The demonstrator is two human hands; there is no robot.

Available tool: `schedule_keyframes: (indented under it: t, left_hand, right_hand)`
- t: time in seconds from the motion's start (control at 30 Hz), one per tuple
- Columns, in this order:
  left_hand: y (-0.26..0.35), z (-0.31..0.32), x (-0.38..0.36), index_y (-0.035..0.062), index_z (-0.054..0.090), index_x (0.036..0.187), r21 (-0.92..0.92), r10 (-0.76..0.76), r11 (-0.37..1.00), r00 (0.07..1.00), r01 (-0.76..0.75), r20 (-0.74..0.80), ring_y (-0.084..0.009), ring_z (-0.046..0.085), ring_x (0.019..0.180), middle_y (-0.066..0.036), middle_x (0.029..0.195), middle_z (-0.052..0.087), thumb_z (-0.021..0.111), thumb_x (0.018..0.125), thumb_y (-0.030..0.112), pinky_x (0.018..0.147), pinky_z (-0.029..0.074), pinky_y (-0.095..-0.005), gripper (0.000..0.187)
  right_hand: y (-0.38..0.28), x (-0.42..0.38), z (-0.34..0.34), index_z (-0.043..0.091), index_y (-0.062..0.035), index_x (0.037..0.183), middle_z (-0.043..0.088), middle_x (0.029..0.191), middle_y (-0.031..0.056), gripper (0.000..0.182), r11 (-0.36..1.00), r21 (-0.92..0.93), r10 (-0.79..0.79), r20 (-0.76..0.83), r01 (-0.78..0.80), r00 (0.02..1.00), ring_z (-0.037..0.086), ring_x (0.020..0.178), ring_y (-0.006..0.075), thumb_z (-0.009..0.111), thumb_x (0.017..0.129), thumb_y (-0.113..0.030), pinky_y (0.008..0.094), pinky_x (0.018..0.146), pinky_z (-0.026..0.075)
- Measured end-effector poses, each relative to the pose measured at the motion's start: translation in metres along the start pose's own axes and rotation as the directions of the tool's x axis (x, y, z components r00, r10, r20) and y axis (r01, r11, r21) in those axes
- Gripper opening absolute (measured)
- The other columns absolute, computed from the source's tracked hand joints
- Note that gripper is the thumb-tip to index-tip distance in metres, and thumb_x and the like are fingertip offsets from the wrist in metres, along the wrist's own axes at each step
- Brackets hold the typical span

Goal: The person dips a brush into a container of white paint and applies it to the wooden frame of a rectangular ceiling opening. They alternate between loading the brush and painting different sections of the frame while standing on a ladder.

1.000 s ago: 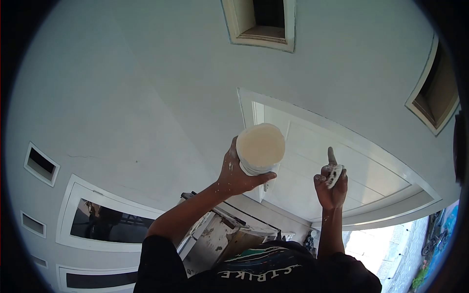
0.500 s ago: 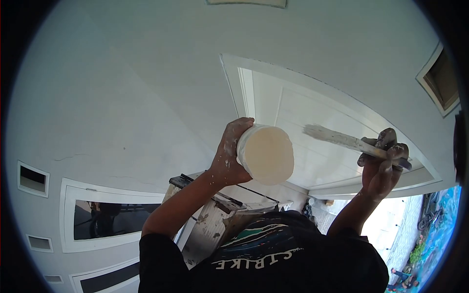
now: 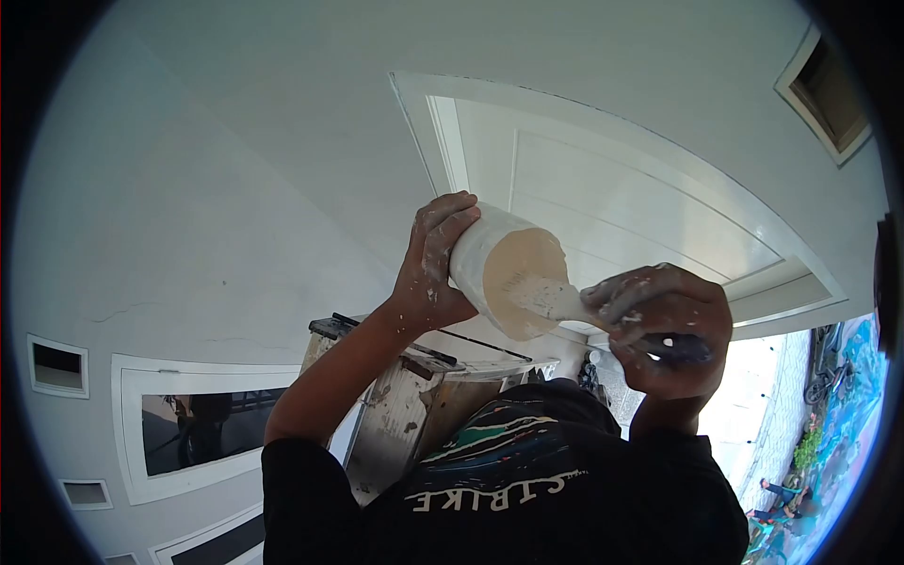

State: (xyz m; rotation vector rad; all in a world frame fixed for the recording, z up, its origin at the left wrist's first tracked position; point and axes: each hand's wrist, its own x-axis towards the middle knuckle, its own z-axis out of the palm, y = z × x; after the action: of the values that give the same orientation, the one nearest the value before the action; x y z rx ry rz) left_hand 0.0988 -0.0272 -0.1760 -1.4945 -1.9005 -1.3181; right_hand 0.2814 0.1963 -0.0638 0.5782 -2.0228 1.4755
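Note:
My left hand (image 3: 435, 264) is wrapped round the side of a white tub (image 3: 478, 256), tilted so its mouth faces me. Cream-coloured paint (image 3: 524, 250) shows across the mouth. With closed fingers, my right hand (image 3: 676, 330) grips a paintbrush (image 3: 548, 298) by its handle, which the fingers mostly hide. The brush's paint-coated bristles lie over the tub's mouth, their tips at the paint. White paint smears and specks mark both hands.
Behind the tub is a white panelled door (image 3: 621, 202) in a frame, set in a pale wall (image 3: 235, 217). A paint-spattered wooden stand (image 3: 388, 419) is by my left arm. Framed windows (image 3: 202, 424) are at lower left, a small framed opening (image 3: 829, 99) at upper right.
My right hand has moved left, bringing the brush from beside the tub to its mouth. The tub has tipped, so more of its side shows.

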Motion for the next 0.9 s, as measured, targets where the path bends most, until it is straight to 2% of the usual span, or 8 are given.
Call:
schedule_keyframes:
  t: [0.07, 0.3, 0.37, 0.47, 0.7, 0.77, 0.9]
  left_hand:
    - [0.004, 0.001, 0.002, 0.0128, 0.042, 0.147, -0.009, 0.059, 0.998, 0.998, -0.059, -0.021, -0.0407, 0.050, 0.135, -0.017, 0.144, 0.050, 0.103, 0.060, 0.033, 0.110, 0.048, -0.0532, 0.108]
    - [0.005, 0.004, -0.004, 0.0148, 0.046, 0.145, 0.037, 0.122, 0.992, 0.992, -0.121, -0.024, -0.0410, 0.051, 0.134, -0.017, 0.144, 0.050, 0.101, 0.063, 0.034, 0.110, 0.047, -0.0552, 0.101]
    - [0.005, 0.002, -0.004, 0.0139, 0.041, 0.146, 0.120, 0.169, 0.978, 0.985, -0.170, 0.018, -0.0413, 0.050, 0.134, -0.019, 0.145, 0.048, 0.102, 0.061, 0.033, 0.109, 0.048, -0.0541, 0.106]
    - [0.009, 0.005, -0.004, 0.0183, 0.047, 0.146, 0.080, 0.156, 0.985, 0.987, -0.154, -0.030, -0.0411, 0.051, 0.134, -0.015, 0.145, 0.050, 0.101, 0.063, 0.035, 0.111, 0.046, -0.0549, 0.101]
    - [0.008, 0.006, -0.005, 0.0179, 0.046, 0.146, 0.084, 0.164, 0.984, 0.986, -0.160, -0.040, -0.0412, 0.050, 0.134, -0.015, 0.144, 0.050, 0.102, 0.061, 0.035, 0.110, 0.047, -0.0551, 0.103]
    - [0.008, 0.007, -0.005, 0.0173, 0.046, 0.145, 0.097, 0.173, 0.981, 0.984, -0.169, -0.043, -0.0407, 0.050, 0.134, -0.015, 0.144, 0.049, 0.103, 0.060, 0.033, 0.110, 0.047, -0.0548, 0.103]
    - [0.008, 0.008, -0.006, 0.0158, 0.045, 0.145, 0.095, 0.166, 0.982, 0.985, -0.161, -0.051, -0.0402, 0.050, 0.133, -0.016, 0.143, 0.049, 0.103, 0.060, 0.033, 0.109, 0.048, -0.0539, 0.104]
  right_hand:
    - [0.000, -0.007, 0.004, 0.076, -0.0003, 0.093, 0.073, 0.097, 0.0156, 0.034, 0.994, -0.104, 0.039, 0.061, -0.033, 0.997, 0.077, 0.097, 0.0326, 0.083, 0.061, 0.005, 0.0382, 0.079, 0.063]
    - [-0.008, -0.024, 0.008, 0.074, -0.0021, 0.095, 0.073, 0.101, 0.0145, 0.036, 0.983, -0.172, 0.075, 0.085, -0.059, 0.994, 0.075, 0.098, 0.0328, 0.082, 0.061, 0.006, 0.0399, 0.081, 0.061]
    - [-0.010, -0.027, 0.010, 0.074, -0.0026, 0.097, 0.072, 0.102, 0.0149, 0.037, 0.976, -0.203, 0.099, 0.092, -0.078, 0.991, 0.075, 0.098, 0.0335, 0.083, 0.062, 0.006, 0.0406, 0.082, 0.061]
    - [-0.009, -0.032, 0.011, 0.074, -0.0025, 0.097, 0.072, 0.103, 0.0149, 0.036, 0.979, -0.198, 0.078, 0.111, -0.054, 0.991, 0.074, 0.100, 0.0329, 0.083, 0.063, 0.005, 0.0403, 0.082, 0.061]
    - [-0.014, -0.038, 0.008, 0.076, -0.0031, 0.096, 0.071, 0.105, 0.0145, 0.035, 0.982, -0.166, 0.099, 0.073, -0.085, 0.992, 0.074, 0.098, 0.0304, 0.082, 0.063, 0.006, 0.0383, 0.080, 0.061]
    - [-0.020, -0.039, 0.006, 0.076, -0.0030, 0.094, 0.070, 0.105, 0.0137, 0.033, 0.969, -0.135, 0.215, 0.052, -0.207, 0.975, 0.073, 0.096, 0.0276, 0.080, 0.063, 0.008, 0.0365, 0.079, 0.061]
    - [-0.018, -0.043, 0.004, 0.076, -0.0013, 0.092, 0.069, 0.101, 0.0154, 0.028, 0.972, -0.154, 0.182, 0.028, -0.175, 0.983, 0.072, 0.090, 0.0240, 0.076, 0.066, 0.008, 0.0348, 0.072, 0.057]
